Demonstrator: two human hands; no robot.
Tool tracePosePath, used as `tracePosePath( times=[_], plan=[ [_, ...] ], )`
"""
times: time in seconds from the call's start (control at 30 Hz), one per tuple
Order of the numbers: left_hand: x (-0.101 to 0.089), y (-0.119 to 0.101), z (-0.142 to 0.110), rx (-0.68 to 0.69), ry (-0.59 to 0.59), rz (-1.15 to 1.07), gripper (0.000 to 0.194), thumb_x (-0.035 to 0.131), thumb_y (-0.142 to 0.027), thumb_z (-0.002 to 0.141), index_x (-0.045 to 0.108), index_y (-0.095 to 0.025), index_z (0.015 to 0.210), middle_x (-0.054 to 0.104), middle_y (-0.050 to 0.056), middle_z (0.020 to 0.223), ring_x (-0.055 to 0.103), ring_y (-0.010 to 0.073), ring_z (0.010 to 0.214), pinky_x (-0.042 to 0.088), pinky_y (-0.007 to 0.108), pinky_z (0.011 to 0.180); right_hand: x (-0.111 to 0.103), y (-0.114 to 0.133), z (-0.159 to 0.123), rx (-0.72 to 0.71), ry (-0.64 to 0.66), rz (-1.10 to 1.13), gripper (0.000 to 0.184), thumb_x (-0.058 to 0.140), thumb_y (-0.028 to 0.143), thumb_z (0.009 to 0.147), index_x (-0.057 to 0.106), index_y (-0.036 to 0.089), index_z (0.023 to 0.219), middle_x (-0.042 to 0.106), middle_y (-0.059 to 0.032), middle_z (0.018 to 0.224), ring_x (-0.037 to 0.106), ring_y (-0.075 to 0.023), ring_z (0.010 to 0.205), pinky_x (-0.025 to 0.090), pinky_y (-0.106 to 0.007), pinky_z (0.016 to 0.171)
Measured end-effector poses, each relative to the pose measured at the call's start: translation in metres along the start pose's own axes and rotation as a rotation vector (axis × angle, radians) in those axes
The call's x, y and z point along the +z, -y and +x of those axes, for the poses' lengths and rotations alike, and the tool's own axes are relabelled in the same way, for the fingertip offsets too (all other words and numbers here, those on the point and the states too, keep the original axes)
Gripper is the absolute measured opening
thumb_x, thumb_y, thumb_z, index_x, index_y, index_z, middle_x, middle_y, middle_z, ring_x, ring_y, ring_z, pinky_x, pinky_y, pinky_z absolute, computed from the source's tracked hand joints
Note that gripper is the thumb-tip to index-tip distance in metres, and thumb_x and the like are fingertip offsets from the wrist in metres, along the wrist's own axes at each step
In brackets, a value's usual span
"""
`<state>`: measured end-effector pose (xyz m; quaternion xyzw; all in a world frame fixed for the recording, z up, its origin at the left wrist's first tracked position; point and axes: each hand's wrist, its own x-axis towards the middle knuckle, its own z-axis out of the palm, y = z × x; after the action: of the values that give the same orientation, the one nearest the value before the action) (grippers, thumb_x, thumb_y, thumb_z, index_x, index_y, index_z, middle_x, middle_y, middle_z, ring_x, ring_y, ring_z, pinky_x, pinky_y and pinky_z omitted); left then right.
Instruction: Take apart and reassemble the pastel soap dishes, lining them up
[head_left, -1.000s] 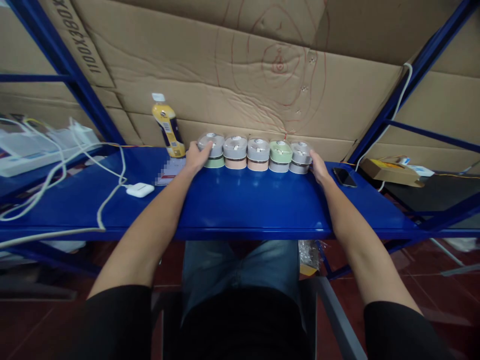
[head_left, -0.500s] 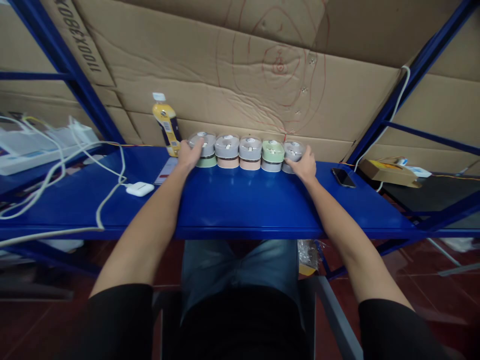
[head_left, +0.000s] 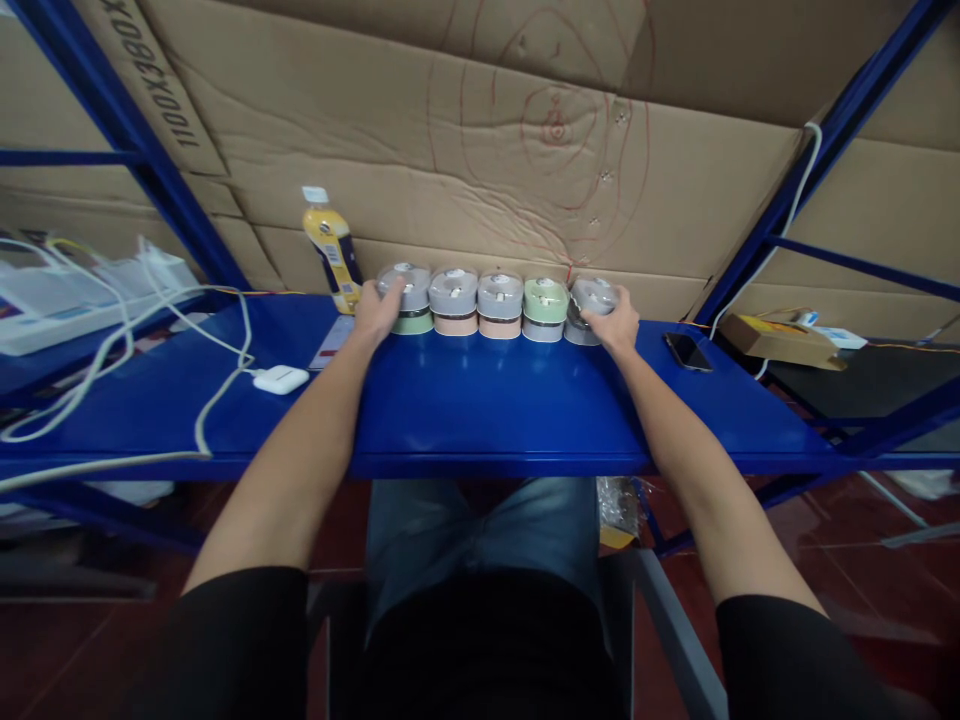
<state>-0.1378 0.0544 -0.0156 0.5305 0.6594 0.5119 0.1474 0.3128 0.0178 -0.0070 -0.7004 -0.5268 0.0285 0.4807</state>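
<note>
A row of small round cases with clear tops stands two high along the back of the blue table (head_left: pixel 487 410). At the left end, my left hand (head_left: pixel 377 312) is closed around the side of a grey case (head_left: pixel 411 292), which sits on a green case (head_left: pixel 412 322). My right hand (head_left: pixel 616 320) grips the upper grey case (head_left: pixel 592 294) at the right end, thumb in front and fingers behind. That case is tilted and shifted right over the dark grey case (head_left: pixel 579 328) below. Between them are two grey-over-pink stacks and a light green case (head_left: pixel 546 297) on a grey one.
A yellow drink bottle (head_left: pixel 330 245) and a flat card (head_left: pixel 334 340) are left of the row. Nearer lie a white earphone case (head_left: pixel 280 379) and a white cable (head_left: pixel 201 420). A phone (head_left: pixel 687 351) and a cardboard box (head_left: pixel 780 341) are at right. Cardboard (head_left: pixel 375 130) walls the back.
My right hand has moved slightly right, and the upper grey case in it has shifted and tilted off the lower one. My left hand has stayed at the left stack.
</note>
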Motion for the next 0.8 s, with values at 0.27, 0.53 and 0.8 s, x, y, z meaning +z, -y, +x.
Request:
tracePosePath(
  times=[0.27, 0.53, 0.8],
  plan=[
    [0.006, 0.007, 0.012, -0.1, -0.032, -0.095, 0.058, 0.066, -0.06, 0.102, 0.064, -0.015, 0.139, 0.067, 0.027, 0.156, 0.059, 0.0462, 0.153, 0.041, 0.062, 0.131, -0.021, -0.007, 0.007, -0.021, -0.085, 0.081, 0.095, 0.084, 0.05, 0.076, 0.053, 0.02, 0.16, 0.071, -0.02, 0.154, 0.066, -0.0421, 0.144, 0.053, -0.063, 0.123],
    [-0.006, -0.019, -0.01, 0.381, -0.297, -0.077, 0.057, 0.074, -0.051, 0.099, 0.058, -0.019, 0.143, 0.061, 0.023, 0.154, 0.053, 0.0424, 0.155, 0.039, 0.062, 0.134, -0.039, 0.012, 0.004, -0.387, 0.141, 0.211, 0.103, 0.078, 0.069, 0.085, 0.043, 0.026, 0.171, 0.058, -0.0169, 0.167, 0.061, -0.0418, 0.149, 0.054, -0.061, 0.122],
    [0.015, -0.047, -0.097, 0.676, 0.711, -0.27, 0.109, 0.097, -0.06, 0.073, 0.047, -0.024, 0.163, 0.066, 0.025, 0.152, 0.069, 0.0431, 0.143, 0.056, 0.064, 0.118, -0.025, 0.045, -0.063, -0.547, 0.99, 0.401, 0.109, 0.094, 0.057, 0.071, 0.053, 0.028, 0.167, 0.068, -0.0109, 0.16, 0.067, -0.0398, 0.143, 0.053, -0.057, 0.126]
  ],
)
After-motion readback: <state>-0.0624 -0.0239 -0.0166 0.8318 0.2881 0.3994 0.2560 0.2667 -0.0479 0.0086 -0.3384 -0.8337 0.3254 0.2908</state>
